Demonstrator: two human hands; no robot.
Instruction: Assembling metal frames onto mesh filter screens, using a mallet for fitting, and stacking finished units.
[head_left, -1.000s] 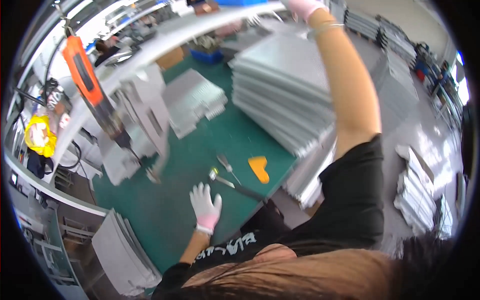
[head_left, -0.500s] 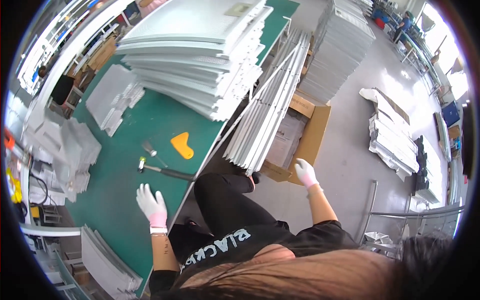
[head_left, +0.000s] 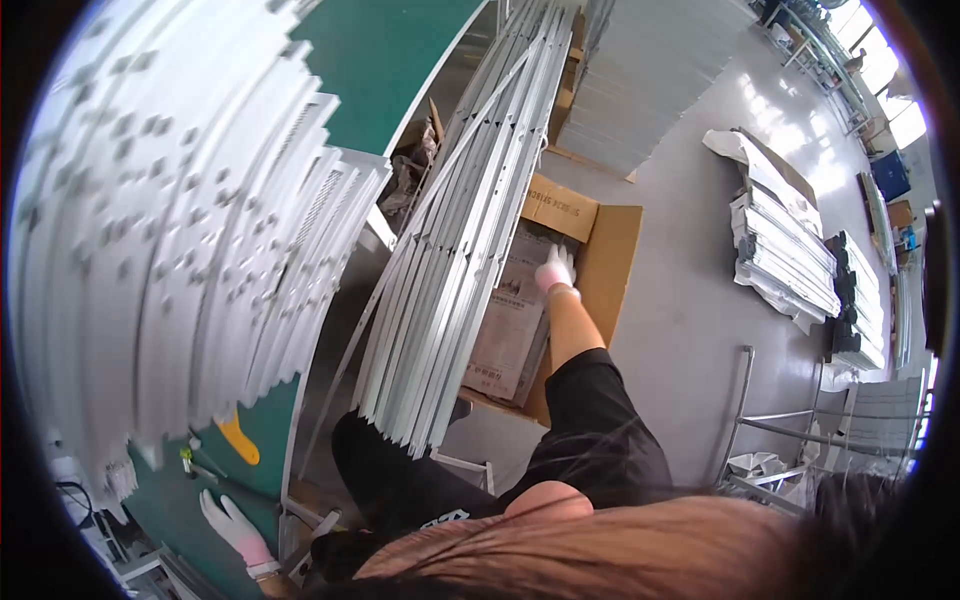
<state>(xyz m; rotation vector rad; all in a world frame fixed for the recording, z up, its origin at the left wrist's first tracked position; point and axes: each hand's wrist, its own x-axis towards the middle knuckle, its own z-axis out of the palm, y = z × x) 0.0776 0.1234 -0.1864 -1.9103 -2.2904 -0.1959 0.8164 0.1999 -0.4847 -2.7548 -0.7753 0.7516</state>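
Observation:
My left hand (head_left: 236,530), in a white glove with a pink cuff, is low over the green tabletop (head_left: 165,515). Its fingers are stretched out and it holds nothing. Just beyond them lies a hammer (head_left: 240,488) with a dark handle, and past that a yellow-orange scraper (head_left: 238,440), partly covered by a stack of white panels (head_left: 180,230). My right hand (head_left: 556,270), gloved the same way, reaches into an open cardboard box (head_left: 612,270) with fingers apart. Beneath it is printed paper sheeting (head_left: 508,330); whether the fingertips touch it I cannot tell.
Long pale metal strips (head_left: 455,240) lean in a bundle between the table and the box. A tall stack of grey panels (head_left: 640,80) stands behind the box. On the floor at right sit wrapped bundles (head_left: 785,245), with a metal-tube frame (head_left: 745,400) nearer.
My right hand has moved forward and left, from beside the box to inside it. The view has shifted, so the panel stack fills the left side. My left hand stays over the table, empty.

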